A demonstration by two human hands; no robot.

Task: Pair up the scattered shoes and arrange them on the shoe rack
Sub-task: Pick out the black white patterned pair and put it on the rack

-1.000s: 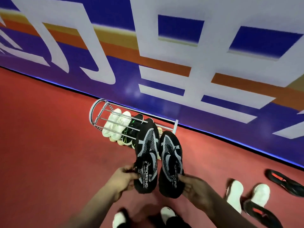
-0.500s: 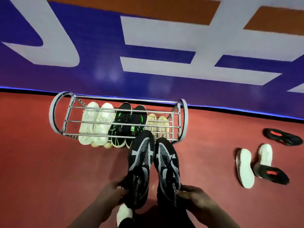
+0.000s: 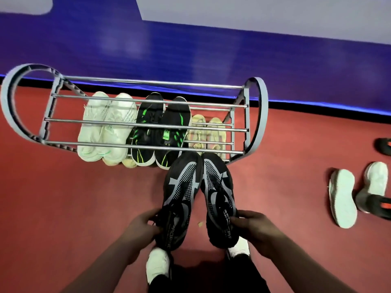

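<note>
Black-and-grey mesh covers the two trainers held up off the red floor [image 3: 63, 197], one in each hand. The left hand [image 3: 143, 227] curls its fingers round the heel end of the left trainer [image 3: 182, 197]. The right hand [image 3: 254, 231] grips the heel end of the right trainer [image 3: 220, 197] the same way. Both trainers point away from the hands with their toes close together. The toes reach the front edge of the shoe rack [image 3: 257, 115]; whether they touch it cannot be told.

That rack stands just beyond the hands, against the blue wall [image 3: 148, 45]. Under its metal bars sit three pairs in a row. A white pair [image 3: 105, 127] lies beyond and to the left of the left hand. A black-and-green pair [image 3: 160, 132] lies straight beyond the left hand, and a beige pair [image 3: 208, 132] lies beyond the right hand, partly hidden by the held toes.

Well out to the right of the right hand, loose shoes lie on the floor. A white-soled shoe [image 3: 342, 197] is turned sole up, and a second white sole [image 3: 375, 180] lies just beside it. A dark shoe with an orange mark [image 3: 384, 145] sits at the frame's edge.

Directly below the hands, the person's own white shoes [image 3: 157, 265] stand on the floor.
</note>
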